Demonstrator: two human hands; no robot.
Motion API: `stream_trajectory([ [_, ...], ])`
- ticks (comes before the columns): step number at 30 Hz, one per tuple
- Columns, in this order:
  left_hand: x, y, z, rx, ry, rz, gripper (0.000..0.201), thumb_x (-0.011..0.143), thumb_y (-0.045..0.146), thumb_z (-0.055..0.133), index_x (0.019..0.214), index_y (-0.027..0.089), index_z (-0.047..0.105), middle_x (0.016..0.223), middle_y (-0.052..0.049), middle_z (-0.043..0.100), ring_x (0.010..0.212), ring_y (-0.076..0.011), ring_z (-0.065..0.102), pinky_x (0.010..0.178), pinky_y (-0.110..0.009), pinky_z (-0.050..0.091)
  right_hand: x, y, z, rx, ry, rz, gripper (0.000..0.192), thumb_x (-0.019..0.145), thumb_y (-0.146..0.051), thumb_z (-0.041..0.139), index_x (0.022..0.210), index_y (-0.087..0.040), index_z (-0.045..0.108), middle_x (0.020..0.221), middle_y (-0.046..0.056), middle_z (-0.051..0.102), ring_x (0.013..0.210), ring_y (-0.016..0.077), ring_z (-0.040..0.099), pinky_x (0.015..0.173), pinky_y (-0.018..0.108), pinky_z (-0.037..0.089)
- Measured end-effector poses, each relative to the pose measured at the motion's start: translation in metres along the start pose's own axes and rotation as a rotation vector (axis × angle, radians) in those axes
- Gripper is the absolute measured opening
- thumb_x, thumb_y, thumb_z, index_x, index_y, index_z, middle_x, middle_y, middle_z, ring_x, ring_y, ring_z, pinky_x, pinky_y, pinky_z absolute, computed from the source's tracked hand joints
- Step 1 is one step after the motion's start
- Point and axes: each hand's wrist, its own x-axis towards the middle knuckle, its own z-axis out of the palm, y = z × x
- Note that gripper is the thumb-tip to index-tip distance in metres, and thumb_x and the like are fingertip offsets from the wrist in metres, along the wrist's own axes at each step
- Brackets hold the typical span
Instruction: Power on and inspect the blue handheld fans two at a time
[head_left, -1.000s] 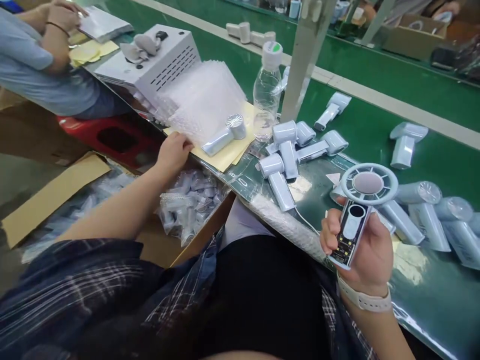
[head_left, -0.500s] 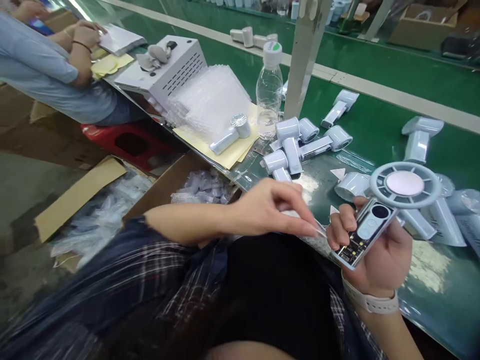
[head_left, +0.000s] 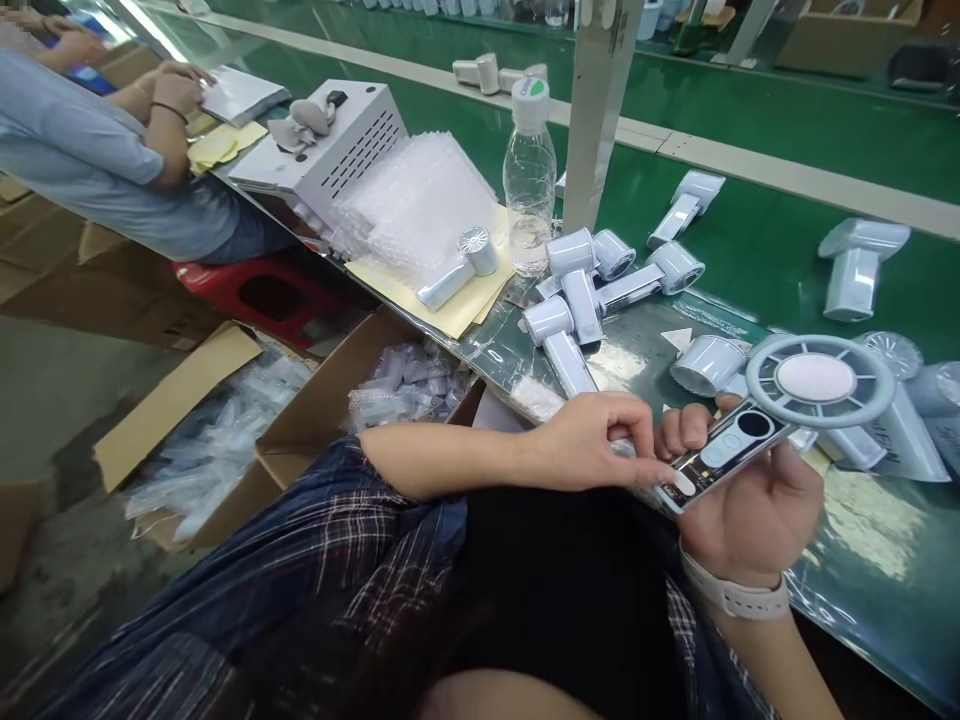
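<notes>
My right hand [head_left: 750,510] is closed around a pale blue handheld fan [head_left: 716,450], tilted with its round grille [head_left: 814,378] to the upper right. The handle's face shows a dark round window, an oval button panel and a bare circuit board. My left hand [head_left: 600,445] pinches a small white oval piece [head_left: 684,484] at the board's lower end. Whether the piece touches the board, I cannot tell. Something pale shows under the left fingers, too hidden to name. Beyond both hands lie several pale blue fan bodies [head_left: 581,300] on the green table [head_left: 750,290].
A clear bottle [head_left: 529,180] stands by a metal post [head_left: 596,120]. To its left are yellow sheets [head_left: 469,318], stacked clear plastic trays [head_left: 420,200] and a white vented box [head_left: 330,140]. Cartons [head_left: 300,420] of bagged parts sit below the table edge. A co-worker's arm [head_left: 169,120] is at far left.
My left hand has moved right and slightly down, bringing the white oval piece over the lower end of the fan's handle. The fan is tilted a little flatter in my right hand.
</notes>
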Motion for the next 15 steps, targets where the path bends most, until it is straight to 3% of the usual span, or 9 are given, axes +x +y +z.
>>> stream_trajectory([
  [2,0.0,-0.003,-0.024,-0.004,0.057,-0.03,0.049,0.078,0.056,0.092,0.072,0.02,0.06,0.065,0.007,0.046,0.059,-0.0092,0.038,0.057,-0.028,0.031,0.001,-0.003,0.0,0.015,-0.026,0.042,0.028,0.087,-0.055,0.072,0.1,-0.029,0.075,0.066,-0.001,0.048,0.06,0.0176,0.043,0.052,0.03,0.042],
  [4,-0.002,-0.005,-0.061,0.053,0.217,0.051,0.046,0.084,0.057,0.087,0.077,0.022,0.058,0.067,0.007,0.046,0.059,-0.0104,0.041,0.057,-0.028,0.033,0.001,-0.007,0.0,0.012,-0.079,0.061,0.031,0.086,-0.055,0.073,0.105,-0.031,0.075,0.065,-0.002,0.045,0.057,0.017,0.039,0.046,0.028,0.037],
  [7,-0.01,-0.003,-0.14,0.346,0.633,0.385,0.039,0.082,0.052,0.089,0.093,0.025,0.064,0.079,0.003,0.058,0.066,-0.0128,0.045,0.064,-0.032,0.041,0.002,-0.014,0.001,0.004,-0.171,0.041,0.033,0.085,-0.055,0.075,0.109,-0.032,0.075,0.063,-0.003,0.045,0.054,0.0168,0.041,0.044,0.027,0.037],
  [9,-0.018,-0.001,-0.198,0.623,0.938,0.474,0.039,0.079,0.048,0.091,0.101,0.027,0.067,0.087,0.001,0.062,0.08,-0.0177,0.049,0.082,-0.039,0.047,0.003,-0.017,0.003,0.009,-0.2,0.023,0.033,0.084,-0.054,0.076,0.108,-0.031,0.075,0.06,-0.004,0.045,0.051,0.0158,0.04,0.046,0.028,0.041],
  [10,-0.023,-0.001,-0.225,0.768,1.032,0.42,0.039,0.077,0.046,0.092,0.099,0.026,0.067,0.093,0.0,0.064,0.092,-0.0206,0.051,0.097,-0.044,0.045,0.004,-0.018,0.004,0.011,-0.205,0.012,0.033,0.083,-0.054,0.077,0.107,-0.031,0.076,0.059,-0.005,0.044,0.05,0.0154,0.039,0.048,0.03,0.043],
  [12,-0.033,-0.002,-0.272,0.971,1.129,0.262,0.047,0.068,0.049,0.097,0.094,0.026,0.065,0.109,-0.001,0.062,0.124,-0.0276,0.044,0.125,-0.054,0.026,0.005,-0.019,0.005,0.011,-0.205,-0.008,0.032,0.082,-0.053,0.078,0.106,-0.031,0.076,0.057,-0.006,0.042,0.048,0.0147,0.038,0.05,0.032,0.045],
  [15,-0.048,-0.011,-0.314,1.089,1.094,0.01,0.066,0.064,0.067,0.095,0.106,0.029,0.063,0.142,0.003,0.05,0.153,-0.0348,0.015,0.134,-0.056,-0.008,0.006,-0.019,0.005,0.003,-0.188,-0.015,0.034,0.083,-0.057,0.075,0.106,-0.032,0.076,0.054,-0.007,0.038,0.046,0.0143,0.033,0.049,0.032,0.043],
])
